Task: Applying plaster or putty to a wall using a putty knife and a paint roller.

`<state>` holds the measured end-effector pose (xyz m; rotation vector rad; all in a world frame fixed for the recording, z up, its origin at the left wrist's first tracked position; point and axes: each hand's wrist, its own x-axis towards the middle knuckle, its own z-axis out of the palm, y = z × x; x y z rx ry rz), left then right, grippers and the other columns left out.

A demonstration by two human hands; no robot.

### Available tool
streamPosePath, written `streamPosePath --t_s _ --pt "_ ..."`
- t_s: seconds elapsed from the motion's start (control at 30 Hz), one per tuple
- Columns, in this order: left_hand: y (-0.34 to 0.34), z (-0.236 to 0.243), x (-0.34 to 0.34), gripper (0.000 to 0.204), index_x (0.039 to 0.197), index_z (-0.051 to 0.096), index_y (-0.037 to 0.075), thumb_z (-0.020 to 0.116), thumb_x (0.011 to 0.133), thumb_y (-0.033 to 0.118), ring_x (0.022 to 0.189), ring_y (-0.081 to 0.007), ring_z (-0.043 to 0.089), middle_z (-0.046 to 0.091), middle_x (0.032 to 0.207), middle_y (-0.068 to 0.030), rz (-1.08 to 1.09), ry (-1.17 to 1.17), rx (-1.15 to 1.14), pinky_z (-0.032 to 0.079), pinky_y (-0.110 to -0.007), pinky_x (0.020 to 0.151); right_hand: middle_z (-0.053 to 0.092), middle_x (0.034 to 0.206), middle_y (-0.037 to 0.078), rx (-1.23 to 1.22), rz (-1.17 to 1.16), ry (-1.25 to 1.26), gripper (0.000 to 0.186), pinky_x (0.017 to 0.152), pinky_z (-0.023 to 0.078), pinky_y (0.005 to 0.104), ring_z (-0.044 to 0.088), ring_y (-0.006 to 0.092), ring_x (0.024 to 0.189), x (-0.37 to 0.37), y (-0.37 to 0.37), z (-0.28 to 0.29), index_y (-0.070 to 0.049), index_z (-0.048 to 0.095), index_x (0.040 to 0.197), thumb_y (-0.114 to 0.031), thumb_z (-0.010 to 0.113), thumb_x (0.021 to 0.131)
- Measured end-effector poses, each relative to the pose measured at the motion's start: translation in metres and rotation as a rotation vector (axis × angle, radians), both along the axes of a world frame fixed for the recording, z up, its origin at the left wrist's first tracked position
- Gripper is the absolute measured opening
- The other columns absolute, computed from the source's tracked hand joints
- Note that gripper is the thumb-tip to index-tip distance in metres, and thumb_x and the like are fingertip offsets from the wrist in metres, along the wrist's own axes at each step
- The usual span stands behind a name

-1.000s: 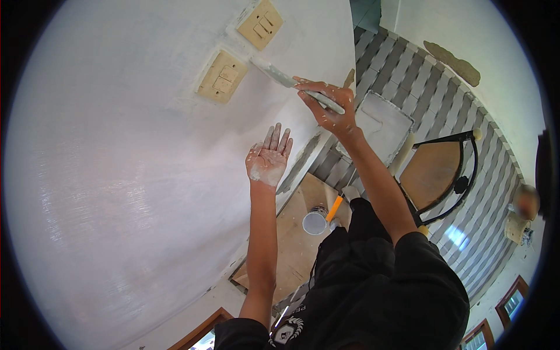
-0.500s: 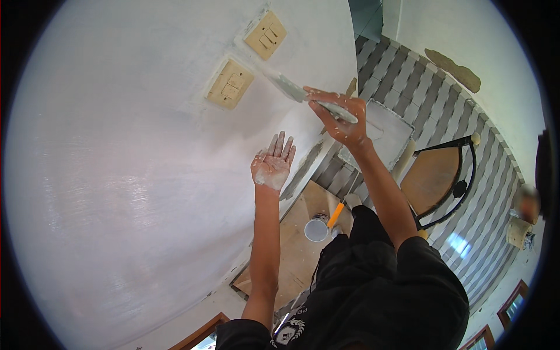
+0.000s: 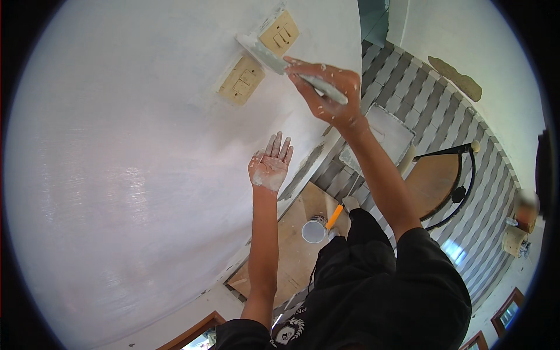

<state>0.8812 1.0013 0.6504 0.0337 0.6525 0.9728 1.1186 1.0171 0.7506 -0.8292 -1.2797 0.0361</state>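
Observation:
My right hand point(image 3: 328, 92) is closed round the handle of a putty knife point(image 3: 267, 57), white with filler. Its blade reaches into the gap between two cream switch plates on the white wall point(image 3: 128, 128). The far switch plate point(image 3: 279, 34) has three rockers, and the near switch plate point(image 3: 242, 80) lies just left of the blade. Lower down, my left hand point(image 3: 269, 165) is held palm up with its fingers stretched out. White filler coats its palm and fingers, and it holds no tool.
A white bucket point(image 3: 314, 230) and an orange-handled tool point(image 3: 334, 216) are by my feet, over a wooden board point(image 3: 286, 256). To the right are a filler-stained pale panel point(image 3: 385, 137) and a black-framed chair point(image 3: 434, 181) on the patterned tile floor point(image 3: 466, 233).
My right hand has moved up and left, carrying the putty knife's blade from the right of the switch plates into the gap between them. My left hand stays nearly where it was.

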Motion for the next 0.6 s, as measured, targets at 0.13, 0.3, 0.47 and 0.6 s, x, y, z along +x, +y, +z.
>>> streamPosePath --t_s 0.13,0.3,0.47,0.6 --pt "0.002 -0.001 0.002 0.061 0.140 0.026 0.001 0.038 0.082 0.018 0.133 -0.0346 0.031 0.034 0.144 -0.0143 -0.007 -0.017 0.001 0.026 -0.046 0.110 0.069 0.090 0.016 -0.007 -0.017 0.051 0.019 0.061 0.054 0.0263 0.069 0.0219 0.073 -0.005 -0.002 -0.027 -0.002 0.067 0.089 0.007 0.067 0.072" --pt "0.005 -0.004 0.006 0.062 0.140 0.027 0.001 0.039 0.082 0.019 0.133 -0.0346 0.031 0.035 0.143 -0.0143 -0.036 -0.018 0.003 0.026 -0.046 0.109 0.068 0.093 0.017 -0.136 0.028 0.092 0.018 0.063 0.054 0.0273 0.069 0.0229 0.074 -0.008 -0.006 -0.053 -0.002 0.067 0.089 0.006 0.067 0.073" --pt "0.005 -0.005 0.008 0.060 0.139 0.028 -0.001 0.035 0.083 0.020 0.133 -0.0358 0.030 0.035 0.143 -0.0156 -0.057 -0.036 0.005 0.026 -0.049 0.109 0.068 0.094 0.017 -0.148 0.004 0.104 0.017 0.064 0.053 0.0272 0.069 0.0248 0.076 -0.014 -0.015 -0.075 -0.003 0.067 0.090 0.004 0.067 0.074" --pt "0.005 -0.010 0.004 0.058 0.137 0.032 -0.002 0.035 0.083 0.021 0.133 -0.0379 0.031 0.036 0.143 -0.0162 -0.047 -0.034 -0.029 0.027 -0.050 0.109 0.069 0.092 0.016 -0.256 0.004 0.088 0.014 0.067 0.053 0.0281 0.069 0.0227 0.078 -0.007 -0.031 -0.104 -0.001 0.067 0.089 0.002 0.067 0.076"
